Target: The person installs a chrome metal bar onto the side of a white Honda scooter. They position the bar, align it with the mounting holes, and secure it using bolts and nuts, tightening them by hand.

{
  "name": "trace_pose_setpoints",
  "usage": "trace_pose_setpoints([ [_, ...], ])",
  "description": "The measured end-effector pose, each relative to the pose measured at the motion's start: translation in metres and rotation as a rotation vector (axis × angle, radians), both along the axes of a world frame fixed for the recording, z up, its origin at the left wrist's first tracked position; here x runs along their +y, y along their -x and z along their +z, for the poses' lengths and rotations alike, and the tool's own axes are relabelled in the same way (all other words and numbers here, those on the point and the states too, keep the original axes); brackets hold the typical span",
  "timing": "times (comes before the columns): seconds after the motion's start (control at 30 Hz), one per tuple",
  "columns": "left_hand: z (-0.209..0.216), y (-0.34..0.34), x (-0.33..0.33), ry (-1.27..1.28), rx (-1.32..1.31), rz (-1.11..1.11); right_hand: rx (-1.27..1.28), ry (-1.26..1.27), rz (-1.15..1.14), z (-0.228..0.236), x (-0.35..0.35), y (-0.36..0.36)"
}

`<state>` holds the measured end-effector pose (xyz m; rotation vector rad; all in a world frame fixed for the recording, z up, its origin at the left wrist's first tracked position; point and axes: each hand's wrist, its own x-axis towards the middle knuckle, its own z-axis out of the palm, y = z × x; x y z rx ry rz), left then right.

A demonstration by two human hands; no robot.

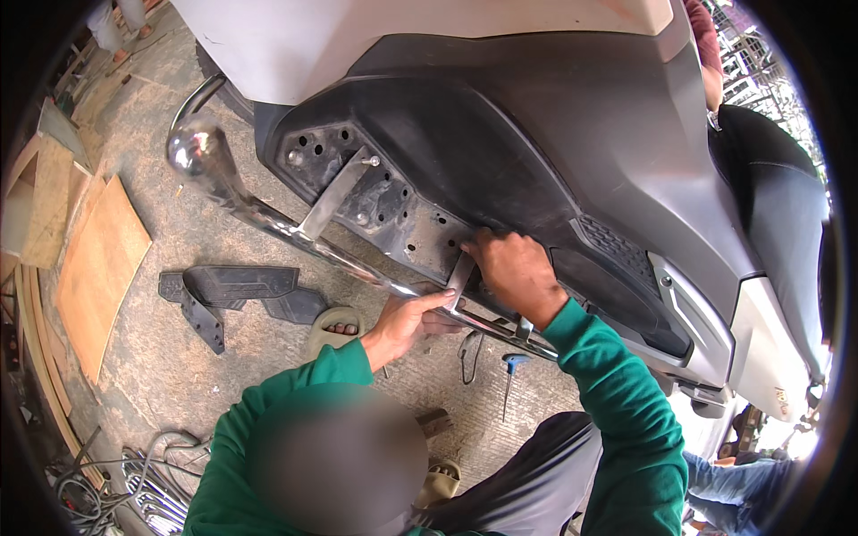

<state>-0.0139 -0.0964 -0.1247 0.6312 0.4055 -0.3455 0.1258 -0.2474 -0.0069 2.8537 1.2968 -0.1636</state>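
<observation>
A polished chrome guard bar (335,257) runs along the side of a grey and white scooter (572,116), below its black footboard (420,219). My left hand (402,326) is closed round the bar, its thumb by the lower end of a flat metal bracket (460,277). Over that bracket's upper end bends my right hand (517,272), fingers pinched at a hole in the footboard. Whatever they pinch is hidden. Farther left, a second bracket (338,195) reaches from the bar to the footboard, with a bolt (373,162) at its top.
Black footboard mats (241,290) lie on the concrete floor at left, near a plywood sheet (103,277). Below the bar lie a blue-handled T-shaped tool (512,362) and a bent wire piece (469,357). Cables (85,487) are coiled at lower left. Another person's sleeve (703,36) shows at upper right.
</observation>
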Motion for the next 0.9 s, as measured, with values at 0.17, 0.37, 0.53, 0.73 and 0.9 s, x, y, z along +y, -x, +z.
trace_pose_setpoints([
  [0.17,-0.004,-0.001,0.001,0.029,0.001,-0.009,0.041,-0.156,0.055,0.010,-0.019,-0.004],
  [0.37,-0.005,-0.001,0.001,0.025,-0.001,-0.007,0.008,-0.061,0.170,0.001,-0.020,-0.012],
  [0.53,-0.004,0.000,0.002,0.057,0.019,-0.030,-0.029,0.007,0.155,-0.003,-0.015,-0.005],
  [0.73,-0.002,0.000,0.000,0.045,0.012,0.001,0.019,-0.077,0.018,-0.008,-0.009,0.003],
  [0.9,-0.001,0.000,0.000,0.031,0.016,0.012,-0.013,-0.240,0.023,-0.014,-0.011,0.010],
])
